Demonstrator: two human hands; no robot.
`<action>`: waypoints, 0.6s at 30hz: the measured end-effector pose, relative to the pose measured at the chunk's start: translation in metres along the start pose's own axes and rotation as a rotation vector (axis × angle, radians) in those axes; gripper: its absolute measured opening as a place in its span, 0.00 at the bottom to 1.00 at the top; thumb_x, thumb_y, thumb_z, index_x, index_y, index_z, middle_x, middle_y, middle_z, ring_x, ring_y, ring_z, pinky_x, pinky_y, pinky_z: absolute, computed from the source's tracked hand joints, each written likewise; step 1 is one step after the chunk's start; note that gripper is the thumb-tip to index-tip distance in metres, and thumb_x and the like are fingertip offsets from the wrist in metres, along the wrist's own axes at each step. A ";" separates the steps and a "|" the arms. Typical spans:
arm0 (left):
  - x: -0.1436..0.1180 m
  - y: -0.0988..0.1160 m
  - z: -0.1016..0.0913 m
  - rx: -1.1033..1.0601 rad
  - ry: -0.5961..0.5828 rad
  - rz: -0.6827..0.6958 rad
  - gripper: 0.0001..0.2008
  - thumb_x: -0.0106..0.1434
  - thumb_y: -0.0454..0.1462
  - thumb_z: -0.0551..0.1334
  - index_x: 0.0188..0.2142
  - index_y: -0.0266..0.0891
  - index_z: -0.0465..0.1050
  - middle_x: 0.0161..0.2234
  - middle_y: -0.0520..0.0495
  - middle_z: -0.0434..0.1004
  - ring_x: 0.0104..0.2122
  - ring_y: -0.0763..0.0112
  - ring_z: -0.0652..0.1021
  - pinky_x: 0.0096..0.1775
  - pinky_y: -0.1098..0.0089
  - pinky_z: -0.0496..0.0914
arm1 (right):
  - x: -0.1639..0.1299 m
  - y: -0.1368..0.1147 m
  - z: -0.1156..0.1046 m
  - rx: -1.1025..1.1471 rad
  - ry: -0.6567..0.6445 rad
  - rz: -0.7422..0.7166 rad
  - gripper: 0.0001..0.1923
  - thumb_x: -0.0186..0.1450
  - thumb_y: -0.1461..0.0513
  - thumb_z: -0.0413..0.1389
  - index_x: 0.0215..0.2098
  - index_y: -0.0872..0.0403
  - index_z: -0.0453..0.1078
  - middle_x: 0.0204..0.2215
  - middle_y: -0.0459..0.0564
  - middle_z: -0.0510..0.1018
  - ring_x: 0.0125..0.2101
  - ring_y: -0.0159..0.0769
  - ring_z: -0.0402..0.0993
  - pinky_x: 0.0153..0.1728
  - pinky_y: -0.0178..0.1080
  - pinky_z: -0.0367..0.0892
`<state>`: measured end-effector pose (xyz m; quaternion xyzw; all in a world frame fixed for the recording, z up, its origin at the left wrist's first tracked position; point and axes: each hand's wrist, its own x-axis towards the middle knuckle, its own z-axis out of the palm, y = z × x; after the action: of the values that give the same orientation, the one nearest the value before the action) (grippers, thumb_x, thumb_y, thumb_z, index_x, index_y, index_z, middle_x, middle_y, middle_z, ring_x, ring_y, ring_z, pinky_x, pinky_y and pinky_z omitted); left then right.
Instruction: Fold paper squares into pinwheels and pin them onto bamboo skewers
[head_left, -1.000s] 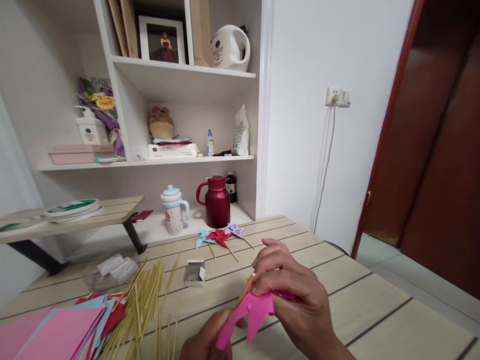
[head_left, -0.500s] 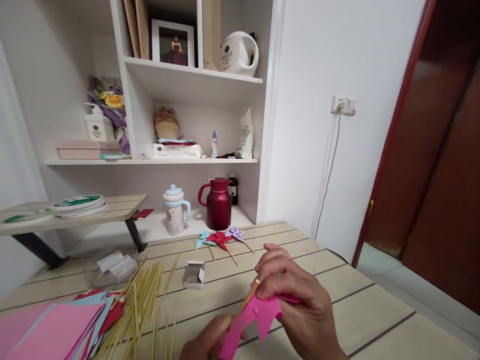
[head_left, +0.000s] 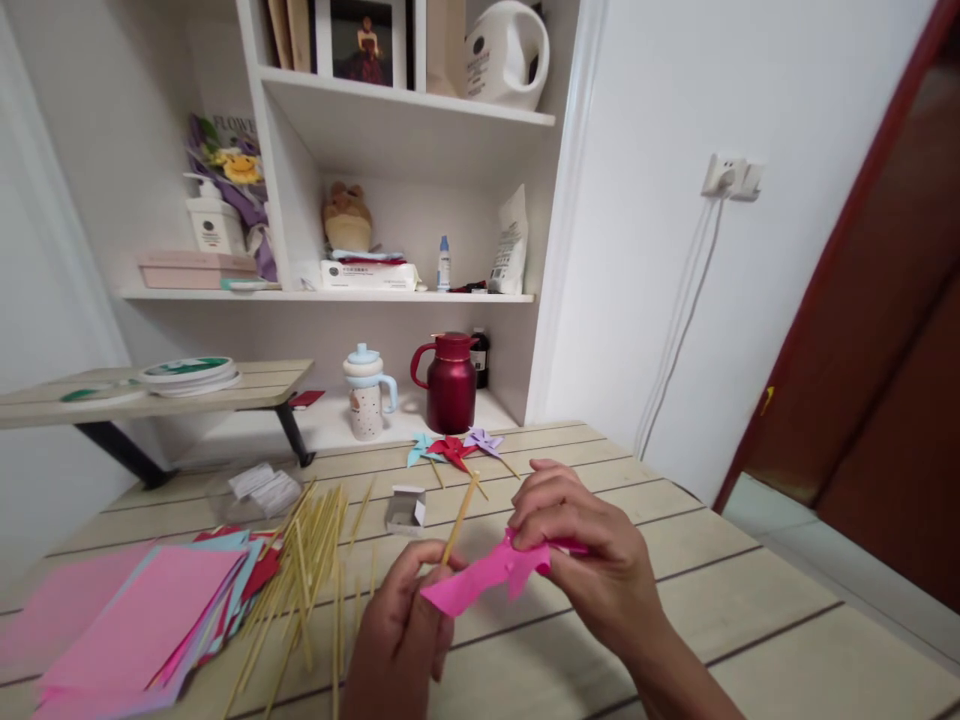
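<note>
My right hand [head_left: 589, 560] pinches the middle of a folded pink paper pinwheel [head_left: 480, 582] above the wooden table [head_left: 712, 600]. My left hand [head_left: 401, 625] grips a thin wooden stick [head_left: 459, 505] that points up and away, beside the pinwheel's left blade. Three finished pinwheels [head_left: 454, 450], blue, red and purple, lie on sticks farther back on the table.
A scatter of several wooden sticks [head_left: 307, 570] and a stack of coloured paper sheets [head_left: 142, 620] lie at the left. A small open white box [head_left: 406, 510] sits mid-table. A red jug [head_left: 451, 382] and a spouted cup [head_left: 367, 392] stand on the low shelf behind.
The view has tilted down and both hands have risen. The stick has come away from the pinwheel's centre and now stands in my left hand, apart from the right fingers.
</note>
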<state>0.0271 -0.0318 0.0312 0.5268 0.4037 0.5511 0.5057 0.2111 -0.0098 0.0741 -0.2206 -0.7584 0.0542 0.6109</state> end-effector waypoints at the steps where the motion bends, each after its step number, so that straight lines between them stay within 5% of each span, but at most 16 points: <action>1: 0.001 0.003 -0.001 -0.007 -0.013 -0.024 0.20 0.61 0.53 0.60 0.35 0.38 0.74 0.14 0.61 0.54 0.16 0.79 0.54 0.21 0.75 0.49 | 0.000 0.002 0.001 0.000 -0.013 0.008 0.03 0.64 0.62 0.63 0.31 0.50 0.77 0.28 0.45 0.79 0.32 0.37 0.76 0.53 0.52 0.62; 18: -0.003 0.007 0.003 -0.023 0.010 -0.063 0.26 0.55 0.56 0.64 0.36 0.35 0.81 0.15 0.59 0.53 0.17 0.78 0.56 0.22 0.75 0.52 | 0.000 -0.001 0.005 -0.006 0.071 -0.054 0.03 0.65 0.65 0.62 0.32 0.51 0.76 0.29 0.45 0.78 0.31 0.35 0.74 0.52 0.51 0.61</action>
<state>0.0291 -0.0361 0.0378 0.5055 0.4161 0.5421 0.5267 0.2058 -0.0099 0.0736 -0.2036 -0.7422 0.0274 0.6380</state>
